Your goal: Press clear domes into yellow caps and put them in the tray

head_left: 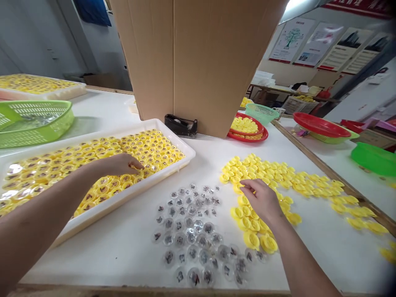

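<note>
- Head view: we judge the yellow cups point(251, 240) light, stiffish, smooth; best grasped by the rim.
- Cups lie under and around the right hand point(262, 200), fingers curled; we cannot tell whether it grips one.
- Clear discs point(179, 239) lie left of that hand.
- Left hand point(116, 165): fingers bent onto filled yellow pieces point(103, 189) in the white tray point(188, 152); grip hidden from us.

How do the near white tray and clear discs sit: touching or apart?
Apart: the head view shows bare tabletop between the near white tray and the clear discs.
</note>
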A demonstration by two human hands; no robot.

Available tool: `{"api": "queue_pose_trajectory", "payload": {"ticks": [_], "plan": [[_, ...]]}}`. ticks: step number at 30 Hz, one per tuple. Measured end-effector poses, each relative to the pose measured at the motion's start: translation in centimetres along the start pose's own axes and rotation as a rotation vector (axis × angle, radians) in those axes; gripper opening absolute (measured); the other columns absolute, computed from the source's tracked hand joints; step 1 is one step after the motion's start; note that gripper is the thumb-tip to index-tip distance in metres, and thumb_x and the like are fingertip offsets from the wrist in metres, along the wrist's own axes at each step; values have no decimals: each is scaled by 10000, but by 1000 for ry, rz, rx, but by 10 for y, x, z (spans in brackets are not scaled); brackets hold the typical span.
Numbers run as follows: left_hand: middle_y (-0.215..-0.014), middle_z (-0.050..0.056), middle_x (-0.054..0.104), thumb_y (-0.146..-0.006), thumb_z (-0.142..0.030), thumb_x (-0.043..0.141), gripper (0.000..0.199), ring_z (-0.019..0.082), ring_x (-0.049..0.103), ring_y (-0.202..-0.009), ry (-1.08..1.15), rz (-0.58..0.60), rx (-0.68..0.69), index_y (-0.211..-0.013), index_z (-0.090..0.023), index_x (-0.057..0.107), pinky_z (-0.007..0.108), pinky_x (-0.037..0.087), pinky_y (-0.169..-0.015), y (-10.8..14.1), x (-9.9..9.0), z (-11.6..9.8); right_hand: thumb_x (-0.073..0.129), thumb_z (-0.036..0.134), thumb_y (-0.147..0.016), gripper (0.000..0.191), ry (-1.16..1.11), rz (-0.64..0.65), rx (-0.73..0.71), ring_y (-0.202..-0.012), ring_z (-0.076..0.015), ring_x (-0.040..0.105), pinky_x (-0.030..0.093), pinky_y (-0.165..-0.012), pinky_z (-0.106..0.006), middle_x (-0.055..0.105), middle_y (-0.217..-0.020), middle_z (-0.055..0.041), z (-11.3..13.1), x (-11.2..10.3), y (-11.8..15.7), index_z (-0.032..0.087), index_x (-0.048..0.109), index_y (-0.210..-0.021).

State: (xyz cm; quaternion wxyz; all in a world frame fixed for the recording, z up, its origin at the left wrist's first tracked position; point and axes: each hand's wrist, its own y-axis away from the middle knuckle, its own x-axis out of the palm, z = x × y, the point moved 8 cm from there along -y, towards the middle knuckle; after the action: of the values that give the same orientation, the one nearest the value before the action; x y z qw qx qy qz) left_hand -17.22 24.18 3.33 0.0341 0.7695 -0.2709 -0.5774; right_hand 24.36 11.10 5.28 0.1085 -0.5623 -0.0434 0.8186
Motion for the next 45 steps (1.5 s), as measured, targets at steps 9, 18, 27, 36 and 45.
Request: {"api": "queue_pose_trajectory", "payload": {"ticks": [9, 18, 27, 36, 45], "plan": [[-1128, 61, 631, -807, -365, 449, 387, 215, 605, -890, 94, -656, -66, -1105, -218, 646, 319, 437, -851, 75, -26, -72, 591, 184, -734, 207, 245, 205, -87, -906, -270, 573, 415, -686, -323, 590, -938, -117, 18, 58, -68, 161, 671, -924], [-1007, 109, 628, -858, -402, 500, 423, 151, 620, -730, 1475, -176, 0, -1207, -163, 522, 278, 505, -664, 43, 107, -161, 624, 294, -730, 176, 106, 234, -275, -781, -140, 560, 417, -691, -242, 567, -883, -5, 88, 28, -30, 226, 626, -893], [-889, 86, 635, -833, -193, 582, 209, 122, 647, -666, 1954, 21, 59, -1026, -115, 601, 187, 518, -620, 32, 136, -169, 610, 273, -778, 202, -256, 384, -312, -743, -130, 602, 457, -685, -232, 639, -845, -5, 113, 53, -21, 209, 655, -965], [-856, 78, 641, -840, -136, 557, 278, 128, 658, -654, 1997, -84, -28, -1118, -134, 575, 188, 525, -599, 23, 137, -147, 676, 254, -668, 146, -27, 389, -197, -708, -174, 582, 428, -672, -271, 621, -796, -40, 70, 101, -39, 192, 696, -798], [-804, 74, 647, -811, -158, 602, 267, 133, 656, -641, 1965, -44, -17, -1075, -117, 603, 196, 531, -602, 20, 144, -150, 682, 280, -627, 154, -104, 419, -144, -659, -139, 567, 441, -603, -235, 622, -741, -7, 62, 104, -39, 194, 655, -752]]}}
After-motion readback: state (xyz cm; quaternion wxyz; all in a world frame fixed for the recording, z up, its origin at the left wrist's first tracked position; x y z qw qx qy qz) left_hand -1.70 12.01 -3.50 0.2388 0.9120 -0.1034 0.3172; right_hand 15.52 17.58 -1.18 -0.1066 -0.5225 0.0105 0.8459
